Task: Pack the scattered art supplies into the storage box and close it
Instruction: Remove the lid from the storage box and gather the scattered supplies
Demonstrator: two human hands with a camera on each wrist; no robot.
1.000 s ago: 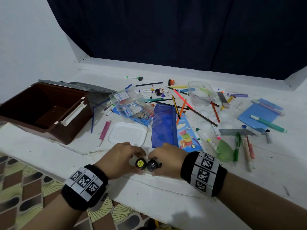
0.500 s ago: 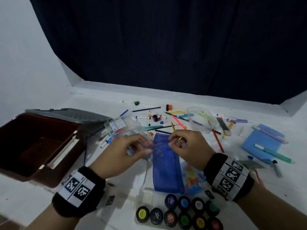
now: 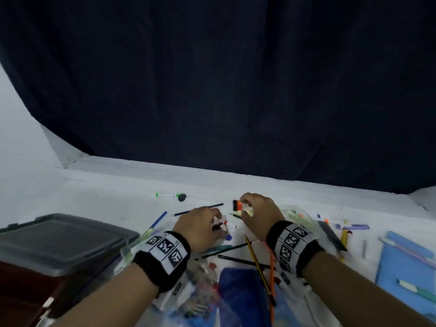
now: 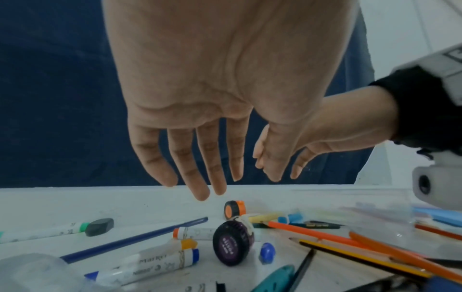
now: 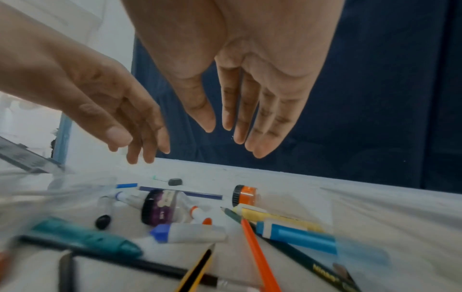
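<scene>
Both hands are extended over the scattered supplies at the far middle of the white table (image 3: 113, 192), side by side and apart.

Left hand (image 4: 200, 110): fingers straight and spread, pointing down, holding nothing. Its fingertips (image 4: 200, 194) hang above the table without contact. The purple paint pot (image 4: 233, 242) lies on its side directly below and slightly nearer the wrist, among white markers (image 4: 160, 262) and a blue pencil (image 4: 135, 240).

Right hand (image 5: 250, 79): fingers straight and close together, pointing down, holding nothing. The orange paint pot (image 5: 245, 195) lies on its side below the fingertips, not touched in the wrist view. Just nearer lie a yellow marker (image 5: 272, 217), a blue marker (image 5: 300, 236) and an orange pencil (image 5: 260, 254).

The two pots lie near each other, the purple one to the left of the orange one.

Storage box (image 3: 26, 293): brown, at the left edge of the table, well apart from both hands. Its grey lid (image 3: 61, 241) is raised open behind it.

A blue pencil case (image 3: 243, 296) lies between the forearms, nearer the person. A light-blue sheet (image 3: 405, 265) lies at the right, with pens on it
</scene>
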